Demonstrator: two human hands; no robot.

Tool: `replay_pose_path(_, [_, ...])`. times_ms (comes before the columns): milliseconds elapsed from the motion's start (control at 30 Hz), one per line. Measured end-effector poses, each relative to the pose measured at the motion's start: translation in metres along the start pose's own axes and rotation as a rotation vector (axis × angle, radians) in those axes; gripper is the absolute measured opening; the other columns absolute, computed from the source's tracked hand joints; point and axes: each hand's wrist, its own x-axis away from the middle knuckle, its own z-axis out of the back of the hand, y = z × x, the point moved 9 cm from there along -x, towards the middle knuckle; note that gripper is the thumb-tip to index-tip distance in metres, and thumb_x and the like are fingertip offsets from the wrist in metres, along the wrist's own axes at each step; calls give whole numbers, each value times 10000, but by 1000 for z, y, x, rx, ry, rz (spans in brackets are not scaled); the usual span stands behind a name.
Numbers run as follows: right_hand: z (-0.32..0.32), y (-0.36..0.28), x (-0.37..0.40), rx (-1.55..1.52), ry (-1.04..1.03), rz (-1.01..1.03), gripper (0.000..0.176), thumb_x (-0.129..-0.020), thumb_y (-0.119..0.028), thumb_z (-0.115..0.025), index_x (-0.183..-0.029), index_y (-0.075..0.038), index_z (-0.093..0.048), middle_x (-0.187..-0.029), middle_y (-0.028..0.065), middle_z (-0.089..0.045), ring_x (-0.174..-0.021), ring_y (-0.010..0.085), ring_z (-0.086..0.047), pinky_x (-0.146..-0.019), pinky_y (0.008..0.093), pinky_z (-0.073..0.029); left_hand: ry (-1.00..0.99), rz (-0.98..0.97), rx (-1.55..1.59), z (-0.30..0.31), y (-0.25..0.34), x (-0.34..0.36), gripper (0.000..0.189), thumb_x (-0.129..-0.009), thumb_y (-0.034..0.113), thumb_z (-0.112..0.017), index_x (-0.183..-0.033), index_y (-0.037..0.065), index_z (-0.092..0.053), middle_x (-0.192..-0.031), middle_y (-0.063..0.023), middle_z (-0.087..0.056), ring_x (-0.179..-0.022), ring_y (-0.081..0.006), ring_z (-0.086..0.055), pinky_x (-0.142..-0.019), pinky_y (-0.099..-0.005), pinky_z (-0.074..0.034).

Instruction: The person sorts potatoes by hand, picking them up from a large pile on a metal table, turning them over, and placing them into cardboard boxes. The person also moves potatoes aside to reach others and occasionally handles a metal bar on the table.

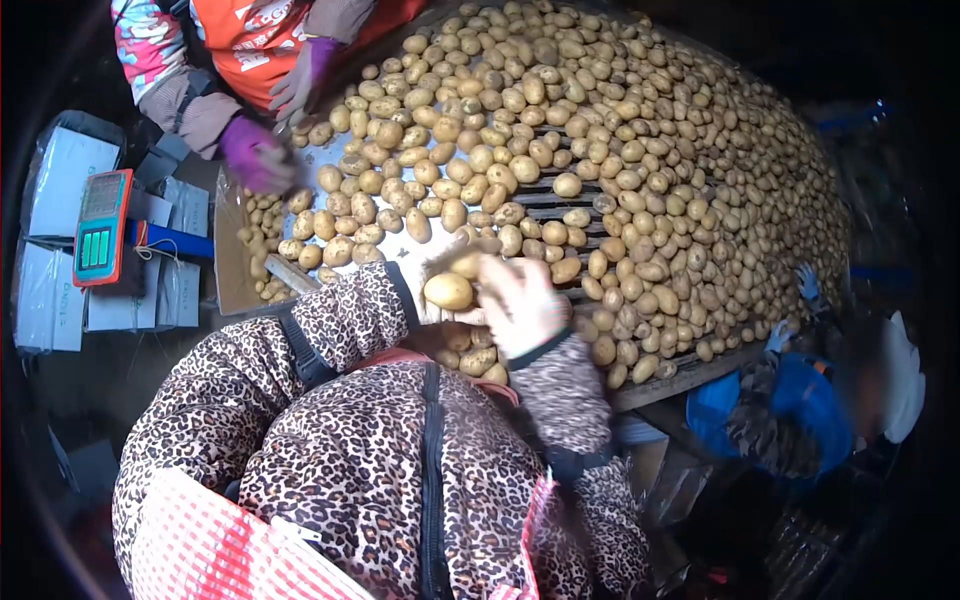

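Note:
My left hand [428, 310], pale and largely hidden behind potatoes, comes out of a leopard-print sleeve at the near edge of the sorting table [660, 384]. A clean yellow potato [448, 292] rests in its grasp. Another potato [467, 264] is just beyond, between the two hands. Close on the right is my right hand [528, 302], smeared by motion, its fingers pointing toward these potatoes; I cannot tell whether it grips one. Loose potatoes [480, 362] also lie below my hands, against my front.
A big heap of potatoes [690, 200] covers the slatted table. Across it, a person in purple gloves [258, 155] reaches toward the potatoes. White boxes [70, 185] and a red scale display [102, 228] stand left. Blue tubs [812, 410] and another worker's gloved hand [780, 336] are right.

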Motion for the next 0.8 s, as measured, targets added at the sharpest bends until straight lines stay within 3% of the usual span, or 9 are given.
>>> replay_pose_path(67, [-40,-5,7,157,-76,42,575,-757,-208,-724,-1298,-173,-532,-1055,172,-590,-841,320,-621,-714,412,-536,27,-2,-113,19,-15,14,542,-960,443,-458,-1410,154,-368,-1345,-142,-482,-1166,-307,-530,-983,-564,-418])
replay_pose_path(233, [-25,-7,51,-351,172,-131,700,-732,-317,-771,-1328,-96,-477,-1025,185,-629,-813,318,-637,-722,406,-533,-255,395,773,-56,26,67,674,-894,376,-606,-1448,146,-297,-1439,-117,-380,-1263,-254,-441,-1018,-441,-408])
replay_pose_path(267, [-23,-9,58,-389,95,-185,623,-728,-331,-777,-1232,-45,-547,-998,171,-638,-841,311,-642,-742,394,-533,-240,232,109,-25,1,71,737,-862,401,-643,-1452,143,-286,-1454,-121,-370,-1272,-290,-439,-994,-468,-424])
replay_pose_path(300, [-27,-14,72,-307,279,79,481,-750,-282,-749,-1161,-78,-604,-1002,124,-621,-820,296,-620,-700,397,-531,-182,284,267,-31,2,77,729,-866,363,-635,-1450,117,-275,-1443,-134,-381,-1240,-296,-468,-946,-458,-462])
replay_pose_path(433, [-24,-29,84,-12,215,246,356,-763,-217,-720,-1085,-86,-642,-1061,96,-635,-951,281,-626,-816,364,-528,-164,447,711,-23,-4,101,670,-857,244,-626,-1422,93,-300,-1346,-192,-428,-1127,-338,-540,-812,-443,-551])
replay_pose_path(500, [9,36,99,-206,341,-208,249,-838,-196,-644,-1057,-77,-639,-999,120,-647,-897,286,-633,-765,377,-531,-185,298,804,3,11,118,543,-863,240,-598,-1349,90,-408,-1219,-191,-503,-1015,-320,-595,-710,-426,-574])
replay_pose_path(600, [-15,214,173,-191,404,-690,255,-857,-231,-608,-1085,-121,-634,-916,181,-666,-823,357,-645,-791,434,-524,125,-111,737,85,51,172,507,-837,195,-618,-1317,113,-477,-1286,-175,-483,-1041,-314,-577,-716,-433,-588])
replay_pose_path(700, [21,249,172,-13,319,-795,349,-867,-322,-575,-1160,-134,-600,-1037,216,-647,-959,378,-629,-858,438,-500,231,-239,865,149,83,230,498,-852,247,-613,-1306,80,-494,-1344,-150,-462,-1208,-299,-509,-828,-395,-561])
replay_pose_path(800, [18,236,124,185,-104,-1123,569,-843,-411,-610,-1263,-57,-463,-1114,261,-610,-1045,380,-602,-913,453,-477,1076,-210,947,281,65,300,508,-870,284,-598,-1311,69,-470,-1285,-165,-505,-1144,-331,-546,-871,-446,-544])
